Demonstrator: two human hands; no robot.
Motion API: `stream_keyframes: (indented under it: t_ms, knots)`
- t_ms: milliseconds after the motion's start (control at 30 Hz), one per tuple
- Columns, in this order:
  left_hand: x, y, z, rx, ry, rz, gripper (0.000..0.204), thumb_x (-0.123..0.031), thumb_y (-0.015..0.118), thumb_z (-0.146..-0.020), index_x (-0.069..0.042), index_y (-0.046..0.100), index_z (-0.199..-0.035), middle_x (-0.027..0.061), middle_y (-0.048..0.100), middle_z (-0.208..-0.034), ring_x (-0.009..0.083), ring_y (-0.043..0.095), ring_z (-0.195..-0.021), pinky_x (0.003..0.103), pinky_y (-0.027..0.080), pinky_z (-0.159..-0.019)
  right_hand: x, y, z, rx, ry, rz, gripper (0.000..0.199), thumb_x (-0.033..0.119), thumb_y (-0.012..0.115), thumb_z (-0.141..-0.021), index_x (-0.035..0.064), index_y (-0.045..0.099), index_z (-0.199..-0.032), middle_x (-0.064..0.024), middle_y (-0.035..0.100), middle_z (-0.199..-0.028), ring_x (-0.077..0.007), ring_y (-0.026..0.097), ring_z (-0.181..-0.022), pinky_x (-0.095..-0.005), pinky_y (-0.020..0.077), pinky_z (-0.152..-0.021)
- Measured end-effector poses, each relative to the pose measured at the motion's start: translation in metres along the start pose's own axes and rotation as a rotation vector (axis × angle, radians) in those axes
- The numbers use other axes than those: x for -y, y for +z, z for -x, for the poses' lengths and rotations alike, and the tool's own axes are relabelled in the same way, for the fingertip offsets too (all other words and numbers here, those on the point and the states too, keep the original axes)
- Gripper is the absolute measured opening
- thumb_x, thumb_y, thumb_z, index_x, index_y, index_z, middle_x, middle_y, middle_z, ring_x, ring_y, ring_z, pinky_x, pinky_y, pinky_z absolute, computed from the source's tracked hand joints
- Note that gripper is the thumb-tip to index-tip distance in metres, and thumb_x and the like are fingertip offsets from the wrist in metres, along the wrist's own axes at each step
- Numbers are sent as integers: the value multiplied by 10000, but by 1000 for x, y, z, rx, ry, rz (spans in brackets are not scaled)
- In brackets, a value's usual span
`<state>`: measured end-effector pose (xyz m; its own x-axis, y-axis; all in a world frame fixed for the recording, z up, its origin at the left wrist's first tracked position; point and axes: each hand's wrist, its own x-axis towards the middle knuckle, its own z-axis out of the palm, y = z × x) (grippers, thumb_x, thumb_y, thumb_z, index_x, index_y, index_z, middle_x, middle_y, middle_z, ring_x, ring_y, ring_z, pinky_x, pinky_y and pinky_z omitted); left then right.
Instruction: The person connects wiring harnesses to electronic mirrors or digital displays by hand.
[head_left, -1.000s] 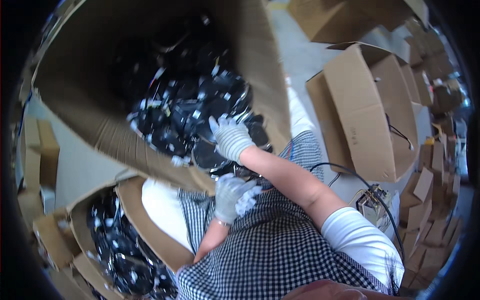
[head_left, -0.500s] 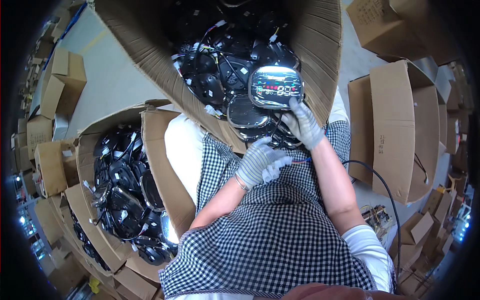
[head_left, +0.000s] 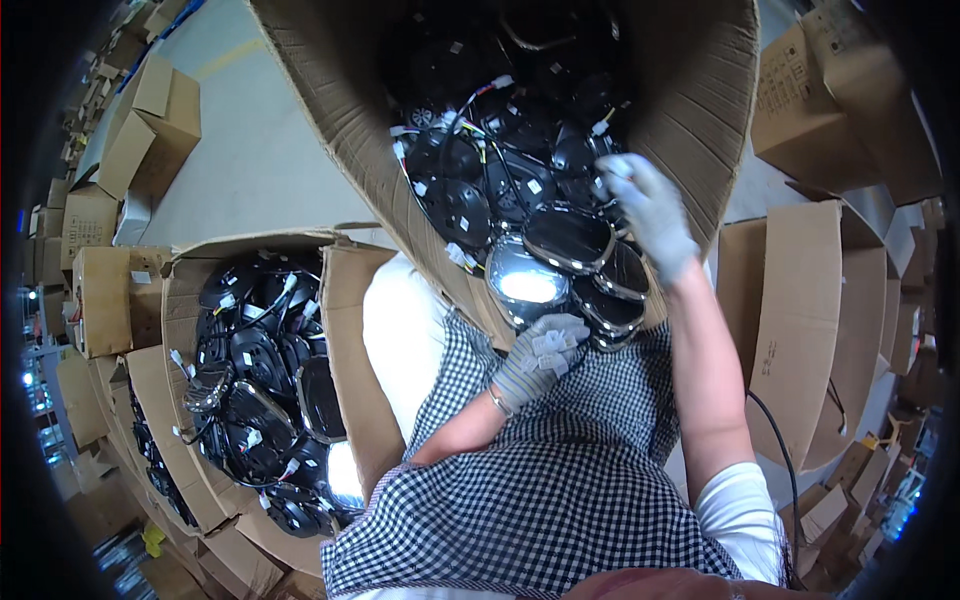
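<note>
Left hand [head_left: 545, 352], one: striped grey glove, fingers curled round a cluster of white connectors [head_left: 552, 348], at the near corner of the large carton, above the lap. Right hand [head_left: 650, 215], one: pale glove, fingers bent, raised by the carton's right wall; blurred, so whether anything is pinched cannot be told. Between the hands, inside the near corner of the large carton [head_left: 340, 125]: dark oval display unit [head_left: 568, 237], glossy face up, long axis running left to right and dipping slightly rightward; it lies to the left of the right hand and a little nearer the body, the right hand being the closer. Overlapped by it on the left, one glare-lit display unit [head_left: 522, 282], closer to the left hand. Deeper toward the far end: further black units, heaped, with thin coloured wires and a white plug [head_left: 501, 82]. Beyond the left wall: smaller carton [head_left: 358, 360], filled with similar units [head_left: 262, 352]. Beyond the right wall: tall open carton [head_left: 800, 320]; black cable [head_left: 783, 430] near its lower corner.
</note>
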<state>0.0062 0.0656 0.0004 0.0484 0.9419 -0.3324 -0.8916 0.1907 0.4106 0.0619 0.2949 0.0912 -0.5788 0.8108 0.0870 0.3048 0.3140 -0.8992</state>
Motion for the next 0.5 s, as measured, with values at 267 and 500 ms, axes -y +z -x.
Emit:
stream_keyframes:
  t_ms: [267, 500]
  knots:
    - [-7, -7, 12, -353, 346, -758, 504, -376, 471, -924, 44, 499, -1200, 115, 587, -1046, 182, 580, -875, 313, 458, -856, -44, 116, -36, 191, -54, 461, 122, 112, 524, -782, 90, 643, -793, -157, 642, -846, -287, 641, -751, -401, 517, -625]
    - [-13, -22, -1, -371, 544, -383, 755, -538, 464, -884, -14, 281, -1396, 160, 390, -1374, 252, 425, -1218, 409, 375, -1009, -43, 56, 103, 289, -148, 669, 122, 177, 573, -793, 82, 602, -863, -109, 607, -832, -284, 645, -669, -401, 513, -538]
